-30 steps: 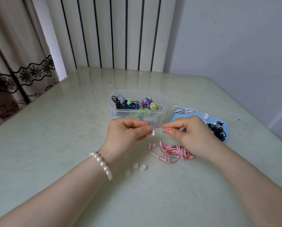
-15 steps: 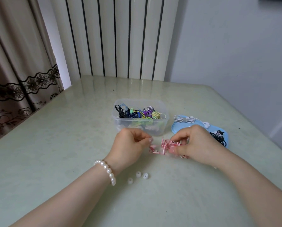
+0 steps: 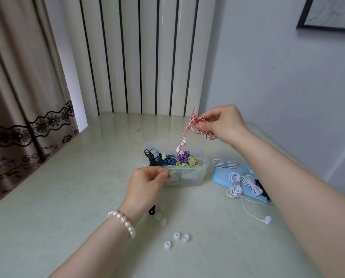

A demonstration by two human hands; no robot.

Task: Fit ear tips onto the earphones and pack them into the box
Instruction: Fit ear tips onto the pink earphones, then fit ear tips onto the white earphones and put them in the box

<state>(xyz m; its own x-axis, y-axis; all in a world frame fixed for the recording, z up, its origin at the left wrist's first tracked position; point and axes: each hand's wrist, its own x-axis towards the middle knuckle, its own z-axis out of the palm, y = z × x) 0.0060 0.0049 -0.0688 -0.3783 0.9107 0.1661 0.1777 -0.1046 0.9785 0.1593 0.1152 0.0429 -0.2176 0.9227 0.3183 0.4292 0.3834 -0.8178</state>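
My right hand (image 3: 222, 124) grips a bundled red-and-white striped earphone cable (image 3: 197, 125) above the clear plastic box (image 3: 201, 177). Its two earbuds (image 3: 180, 147) dangle just over the box's tangle of coloured earphones (image 3: 171, 159). My left hand (image 3: 145, 183) hovers in front of the box's near left corner, fingers loosely curled with thumb and forefinger close together; nothing shows between them. Several white ear tips (image 3: 176, 236) and a black one (image 3: 152, 210) lie on the table near my left wrist.
A blue lid (image 3: 219, 174) lies right of the box with coiled white earphones (image 3: 241, 185) and a black set on it. One white earbud (image 3: 267, 220) trails off onto the table. A striped wall panel and a curtain stand behind the pale green table (image 3: 67, 197).
My right hand has lifted the striped earphones off the table and carried them up over the box. My left hand let go and stayed low in front of the box.
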